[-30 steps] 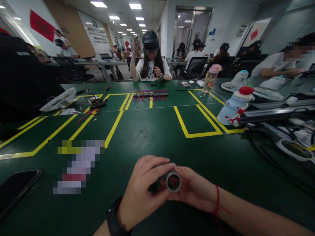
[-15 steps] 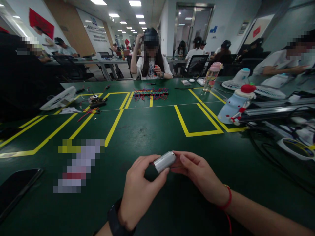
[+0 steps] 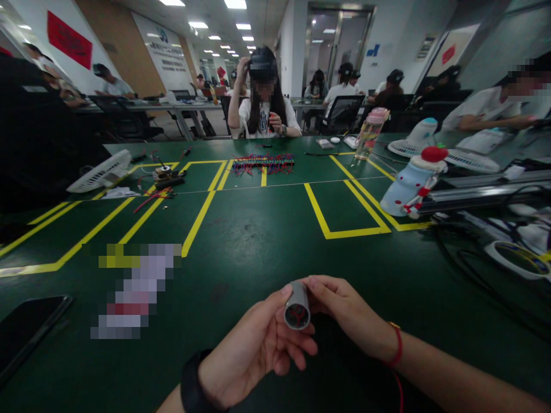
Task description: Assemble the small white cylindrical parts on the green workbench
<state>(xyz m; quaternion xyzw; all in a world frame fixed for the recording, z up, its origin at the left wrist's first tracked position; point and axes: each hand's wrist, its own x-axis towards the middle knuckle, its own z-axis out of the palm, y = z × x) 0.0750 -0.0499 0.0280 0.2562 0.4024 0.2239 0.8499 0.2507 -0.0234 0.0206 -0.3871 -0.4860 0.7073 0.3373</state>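
Note:
A small silver-grey metal cylinder (image 3: pixel 296 293) is held above the green table in front of me. Its round end faces me and shows dark and red parts inside. My left hand (image 3: pixel 258 338) grips it, thumb on its upper left side and fingers curled beneath, palm turned partly upward. On the other side, my right hand (image 3: pixel 344 301) closes thumb and fingers at the cylinder's far right edge. The cylinder partly hides those right fingertips.
A black phone (image 3: pixel 30 327) and a blurred-out item (image 3: pixel 138 292) lie to my left. Yellow tape (image 3: pixel 357 234) marks the tabletop. Farther off is a bundle of red and blue wires (image 3: pixel 263 163). A blue bottle (image 3: pixel 404 183) and black cables (image 3: pixel 469 258) are on the right. A person (image 3: pixel 263 109) sits opposite.
The cylinder has turned from lying slantwise to having its round end toward me, and it sits slightly lower. My left hand has rolled palm upward, its fingers now under the cylinder.

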